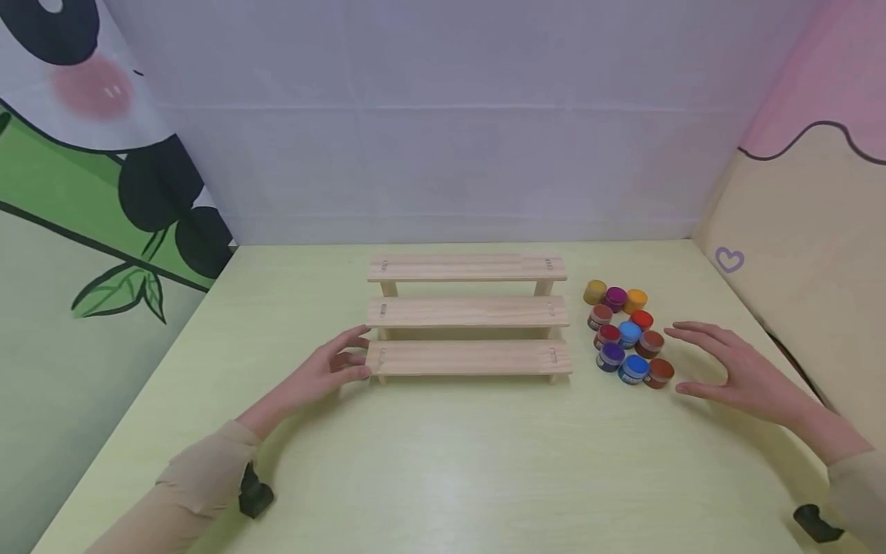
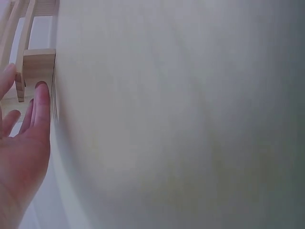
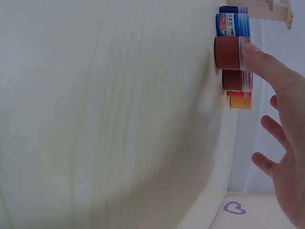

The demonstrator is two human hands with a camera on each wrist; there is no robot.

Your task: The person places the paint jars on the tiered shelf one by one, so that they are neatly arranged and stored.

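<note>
A three-step wooden rack (image 1: pixel 469 312) stands on the table, with its slatted tiers rising toward the back. My left hand (image 1: pixel 334 368) is at its left end, thumb beside the lowest tier and relaxed fingers reaching along the end; the left wrist view shows these fingers (image 2: pixel 43 107) close to the wooden leg. To the right of the rack is a cluster of several small paint jars (image 1: pixel 630 334) in blue, purple, red, brown, orange and yellow. Beside them, my right hand (image 1: pixel 742 375) hovers with spread fingers and holds nothing. A brown paint jar (image 3: pixel 227 53) is closest to its thumb.
The pale table (image 1: pixel 443 469) runs back to a light fabric backdrop (image 1: pixel 443 154). Printed cloth panels border it at left and right, the right one bearing a heart (image 1: pixel 730 260). Dark wrist mounts (image 1: pixel 256 492) sit beneath the sleeves.
</note>
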